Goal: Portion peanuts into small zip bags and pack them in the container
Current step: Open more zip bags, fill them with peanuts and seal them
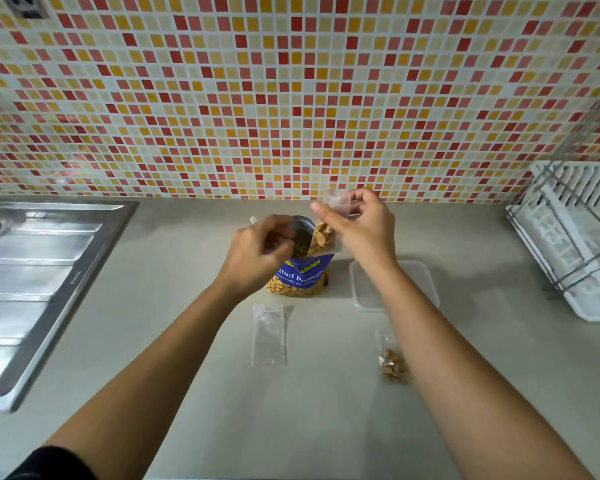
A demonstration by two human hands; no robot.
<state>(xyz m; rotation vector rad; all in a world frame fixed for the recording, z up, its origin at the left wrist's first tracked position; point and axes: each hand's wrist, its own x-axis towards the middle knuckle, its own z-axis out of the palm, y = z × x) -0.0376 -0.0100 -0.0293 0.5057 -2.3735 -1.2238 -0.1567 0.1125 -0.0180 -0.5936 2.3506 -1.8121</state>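
Right hand (357, 226) fingers (321, 211) pinch the top of a small zip bag (321, 239), part-filled and hanging over the open peanut pouch (300, 275); left hand (262, 251) is curled at the pouch mouth, grip blurred, cannot tell. That film looks thin, limp and slippery, so hold by the zip strip. One empty bag (269, 336) and one filled bag (394, 363) lie on the counter (187, 358), the container (416, 278) just right. Sink (32, 271) left, dish rack (568, 237) right, open room between.
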